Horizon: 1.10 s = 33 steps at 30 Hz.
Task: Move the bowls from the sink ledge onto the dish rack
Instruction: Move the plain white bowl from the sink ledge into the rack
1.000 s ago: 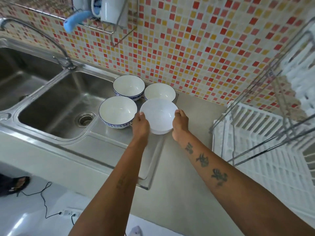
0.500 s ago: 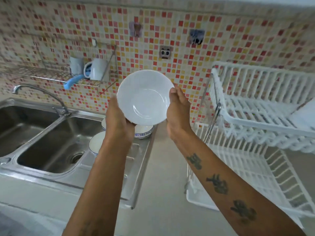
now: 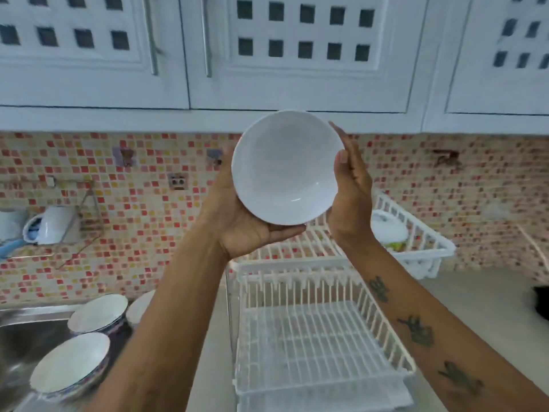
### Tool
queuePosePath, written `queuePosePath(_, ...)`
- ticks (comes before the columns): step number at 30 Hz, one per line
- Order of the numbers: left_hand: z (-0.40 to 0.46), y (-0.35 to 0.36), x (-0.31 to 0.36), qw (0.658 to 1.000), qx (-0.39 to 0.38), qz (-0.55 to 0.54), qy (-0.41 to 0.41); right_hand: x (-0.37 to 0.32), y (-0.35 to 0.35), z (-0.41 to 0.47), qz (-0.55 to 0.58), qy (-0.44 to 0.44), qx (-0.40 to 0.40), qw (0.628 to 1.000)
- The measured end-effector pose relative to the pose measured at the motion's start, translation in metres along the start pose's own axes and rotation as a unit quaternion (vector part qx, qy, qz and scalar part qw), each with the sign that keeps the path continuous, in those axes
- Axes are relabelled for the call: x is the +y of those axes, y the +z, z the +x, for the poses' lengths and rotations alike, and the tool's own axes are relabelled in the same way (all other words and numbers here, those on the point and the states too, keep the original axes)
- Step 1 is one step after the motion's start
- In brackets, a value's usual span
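My left hand (image 3: 252,233) and right hand (image 3: 352,188) clamp the white bowl (image 3: 286,168) at seven and three o'clock; probably slick, breakable.

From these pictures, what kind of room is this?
Most likely a home kitchen: a steel sink at lower left, a white dish rack on the counter, and wall cupboards above a mosaic tile backsplash.

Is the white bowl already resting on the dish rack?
No, both the left hand and right hand hold the white bowl above the dish rack.
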<state>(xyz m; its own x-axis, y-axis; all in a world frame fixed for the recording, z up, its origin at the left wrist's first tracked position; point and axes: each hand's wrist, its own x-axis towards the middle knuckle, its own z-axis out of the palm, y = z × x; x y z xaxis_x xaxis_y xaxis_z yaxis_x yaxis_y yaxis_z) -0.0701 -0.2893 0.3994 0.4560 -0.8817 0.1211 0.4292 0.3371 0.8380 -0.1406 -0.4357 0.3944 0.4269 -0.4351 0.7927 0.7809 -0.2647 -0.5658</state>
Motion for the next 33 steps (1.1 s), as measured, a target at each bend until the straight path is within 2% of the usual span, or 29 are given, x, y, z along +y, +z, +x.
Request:
queuePosePath(4,0.052,0.046,-0.017,0.998,-0.007,0.003,0.056,-0.008,-0.076,0.031,-0.080,0.042,-0.003,0.996)
queuePosePath(6,0.075,0.064,-0.027,0.990,0.045,0.075,0.111,-0.012,-0.112,0.046,-0.128,0.081,0.016,0.988)
queuePosePath(9,0.108,0.077,-0.050,0.935,0.171,0.253,0.179,-0.013,-0.151,0.062,-0.199,0.150,0.007,0.968)
queuePosePath(12,0.135,0.075,-0.076,0.871,0.213,0.382,0.225,-0.011,-0.172,0.065,-0.259,0.208,-0.039,0.942)
queuePosePath(15,0.153,0.071,-0.099,0.812,0.221,0.498,0.208,-0.002,-0.183,0.064,-0.297,0.266,-0.047,0.916)
queuePosePath(19,0.167,0.067,-0.120,0.786,0.215,0.558,0.156,0.015,-0.183,0.062,-0.336,0.317,-0.037,0.886)
queuePosePath(22,0.171,0.062,-0.131,0.757,0.210,0.605,0.130,0.030,-0.180,0.056,-0.323,0.361,-0.018,0.875)
queuePosePath(30,0.176,0.060,-0.139,0.739,0.218,0.634,0.072,0.055,-0.185,0.047,-0.294,0.364,0.035,0.883)
queuePosePath(33,0.176,0.056,-0.137,0.772,0.219,0.595,0.042,0.061,-0.187,0.046,-0.295,0.373,0.049,0.878)
